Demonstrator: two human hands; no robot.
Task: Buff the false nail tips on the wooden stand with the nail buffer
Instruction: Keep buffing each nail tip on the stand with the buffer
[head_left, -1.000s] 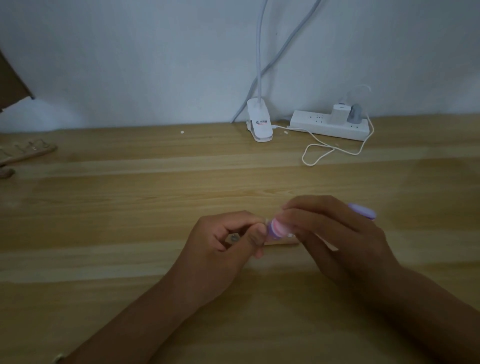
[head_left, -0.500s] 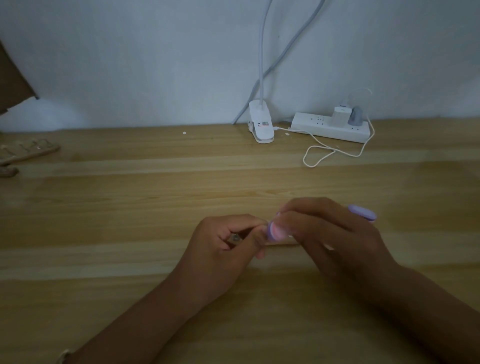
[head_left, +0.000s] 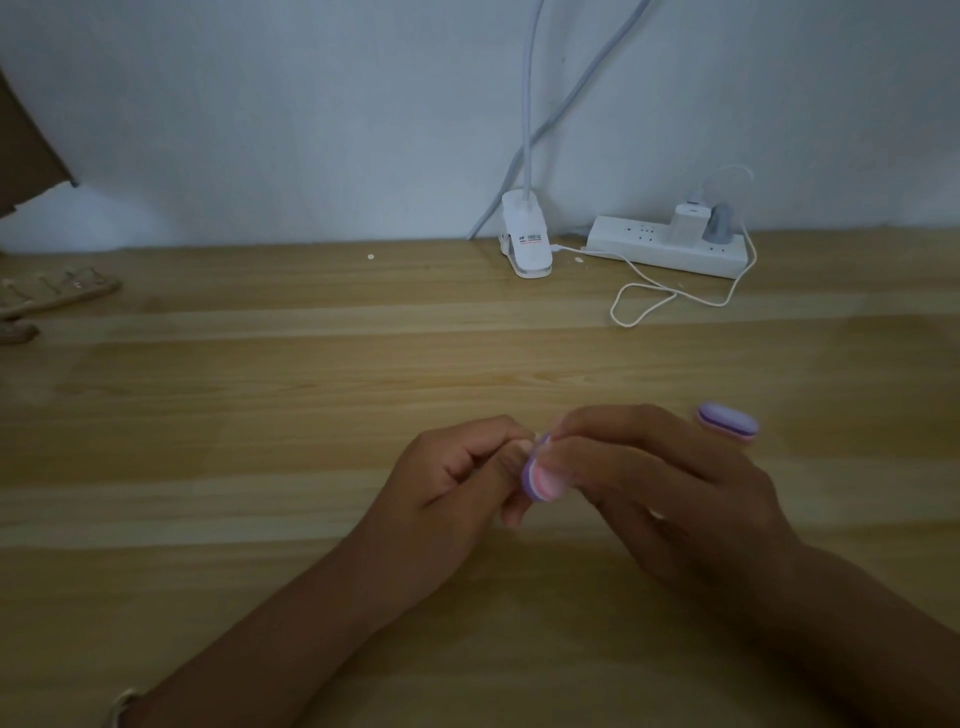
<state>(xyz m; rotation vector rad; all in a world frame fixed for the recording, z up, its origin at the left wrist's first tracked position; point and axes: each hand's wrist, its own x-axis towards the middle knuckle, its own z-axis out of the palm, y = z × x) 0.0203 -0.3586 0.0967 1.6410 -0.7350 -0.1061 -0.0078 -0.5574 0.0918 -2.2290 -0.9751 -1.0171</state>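
gripping the nail buffer (head_left: 540, 480), right hand (head_left: 649, 478) hides its middle.

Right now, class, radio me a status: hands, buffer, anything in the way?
Right hand grips nail buffer. Left hand pinches small piece at buffer's near end, mostly hidden. Charger cable lies far back, clear of hands.

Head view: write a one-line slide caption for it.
Above a wooden table, the right hand holds a purple-and-pink nail buffer to a small, mostly hidden piece pinched in the left hand.
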